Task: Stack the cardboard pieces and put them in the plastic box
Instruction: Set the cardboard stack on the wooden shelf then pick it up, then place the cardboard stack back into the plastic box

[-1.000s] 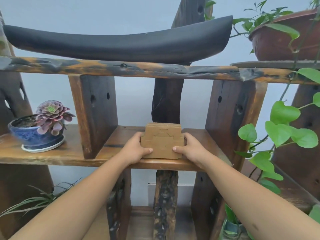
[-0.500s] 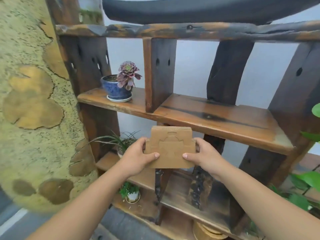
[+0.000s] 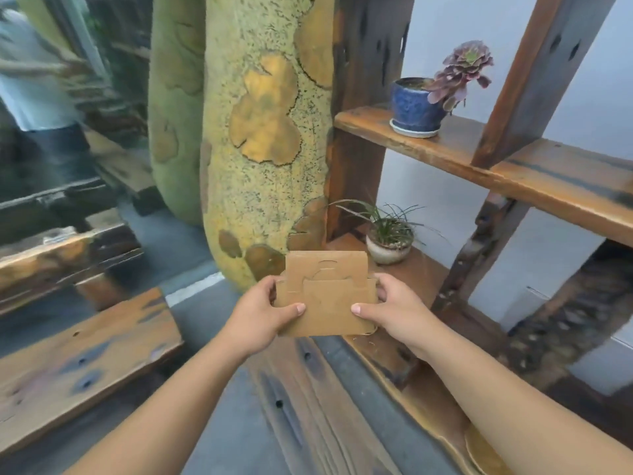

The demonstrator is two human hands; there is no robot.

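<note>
A stack of brown cardboard pieces (image 3: 325, 296) with cut-out shapes on the front sheet is held in mid-air in front of me, away from the shelf. My left hand (image 3: 262, 311) grips its left edge, thumb on the front face. Gripping the right edge the same way is my right hand (image 3: 390, 308). No plastic box is in view.
A wooden shelf unit (image 3: 534, 169) stands at the right with a blue potted succulent (image 3: 419, 104) and a small grassy pot (image 3: 388, 243) lower down. A large yellow-green mottled vase (image 3: 260, 132) rises ahead. Wooden planks (image 3: 82, 358) lie at the left; a person (image 3: 37, 80) stands far left.
Both hands lifted the cardboard stack off the shelf and carried it down and away. My view has swung left, so the shelf now sits at the right.
</note>
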